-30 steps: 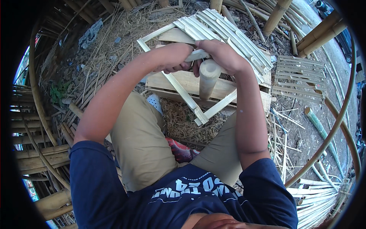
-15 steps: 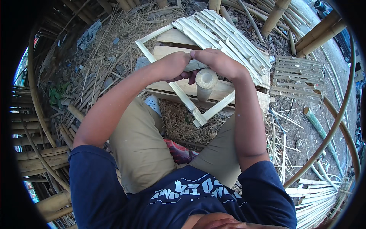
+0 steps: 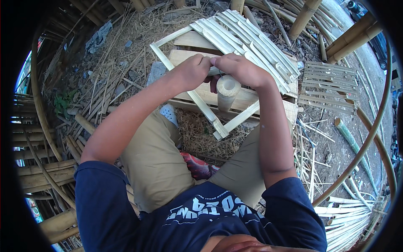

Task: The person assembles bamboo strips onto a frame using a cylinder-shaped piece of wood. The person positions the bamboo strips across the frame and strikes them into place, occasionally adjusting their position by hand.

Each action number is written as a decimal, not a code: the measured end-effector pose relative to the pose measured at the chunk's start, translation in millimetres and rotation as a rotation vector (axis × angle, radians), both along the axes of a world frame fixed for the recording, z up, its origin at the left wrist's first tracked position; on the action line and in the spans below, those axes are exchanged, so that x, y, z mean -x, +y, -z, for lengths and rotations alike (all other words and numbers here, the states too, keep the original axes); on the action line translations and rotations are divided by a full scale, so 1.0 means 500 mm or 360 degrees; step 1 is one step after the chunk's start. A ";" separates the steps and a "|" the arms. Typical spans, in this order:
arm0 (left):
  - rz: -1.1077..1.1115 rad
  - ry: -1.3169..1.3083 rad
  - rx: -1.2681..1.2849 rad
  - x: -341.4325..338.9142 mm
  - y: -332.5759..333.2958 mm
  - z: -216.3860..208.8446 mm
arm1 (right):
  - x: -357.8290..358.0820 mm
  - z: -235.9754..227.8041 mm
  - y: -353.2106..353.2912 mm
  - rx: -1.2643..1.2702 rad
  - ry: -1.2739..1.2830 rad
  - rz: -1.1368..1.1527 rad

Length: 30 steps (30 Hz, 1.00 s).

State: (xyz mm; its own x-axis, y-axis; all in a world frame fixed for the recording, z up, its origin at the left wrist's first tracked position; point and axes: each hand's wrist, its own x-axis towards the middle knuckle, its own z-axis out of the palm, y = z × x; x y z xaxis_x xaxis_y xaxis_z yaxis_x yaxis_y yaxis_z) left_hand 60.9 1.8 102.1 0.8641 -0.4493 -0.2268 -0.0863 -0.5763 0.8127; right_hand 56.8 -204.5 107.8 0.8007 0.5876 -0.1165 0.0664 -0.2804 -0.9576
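My left hand (image 3: 191, 72) and my right hand (image 3: 240, 69) meet above a slatted bamboo frame (image 3: 201, 106), thumbs close together. Both are closed on a short pale bamboo slat (image 3: 214, 70), mostly covered by my fingers. A thin dark nail-like point shows just under the slat. Close below my right hand stands a pale round wooden cylinder (image 3: 227, 97), its top rim worn and dished. Rows of split bamboo slats (image 3: 247, 44) lie across the far right part of the frame. Beneath it are wide wooden boards (image 3: 178, 56).
Another slatted panel (image 3: 327, 86) lies on the ground to the right, near a green bamboo pole (image 3: 354, 143). Bamboo posts (image 3: 304, 19) stand at the far right. Dry straw and bamboo scraps (image 3: 105, 80) cover the ground at left. Bundled strips (image 3: 344, 227) lie near right.
My left hand has lifted and turned slightly, and less of the slat shows between my hands. The frame and the cylinder look the same.
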 end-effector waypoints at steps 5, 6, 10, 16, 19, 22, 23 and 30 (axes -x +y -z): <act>0.0024 -0.0335 -0.0005 -0.004 0.013 0.023 | 0.003 -0.011 0.003 -0.0005 -0.0011 -0.0035; 0.0053 -0.0423 -0.0135 0.003 0.009 0.010 | 0.000 -0.008 -0.001 -0.0016 -0.0006 -0.0047; -0.0016 -0.0742 -0.0252 0.026 -0.005 -0.004 | 0.003 -0.009 -0.003 -0.0033 0.0070 -0.0038; -0.0032 -0.0886 -0.0277 0.015 0.004 0.021 | -0.004 -0.001 -0.002 -0.0042 0.0073 -0.0078; -0.0109 -0.0870 -0.0258 0.013 0.006 0.029 | 0.000 -0.004 0.002 -0.0045 0.0116 -0.0026; -0.0014 -0.1016 -0.0289 0.014 0.009 0.029 | -0.005 -0.001 0.000 -0.0079 0.0132 -0.0048; -0.0014 -0.1016 -0.0290 0.013 0.010 0.030 | -0.007 0.000 0.001 -0.0080 0.0132 -0.0048; 0.0085 -0.1279 -0.0371 -0.001 0.018 0.039 | -0.008 -0.005 0.010 -0.0063 0.0098 0.0004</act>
State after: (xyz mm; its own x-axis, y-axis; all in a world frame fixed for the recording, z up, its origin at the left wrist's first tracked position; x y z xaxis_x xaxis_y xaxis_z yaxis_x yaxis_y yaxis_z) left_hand 61.6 10.5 82.4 0.7813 -0.5122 0.3568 -0.6203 -0.7004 0.3530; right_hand 60.8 -199.3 110.5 0.7941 0.5909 -0.1422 0.0068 -0.2426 -0.9701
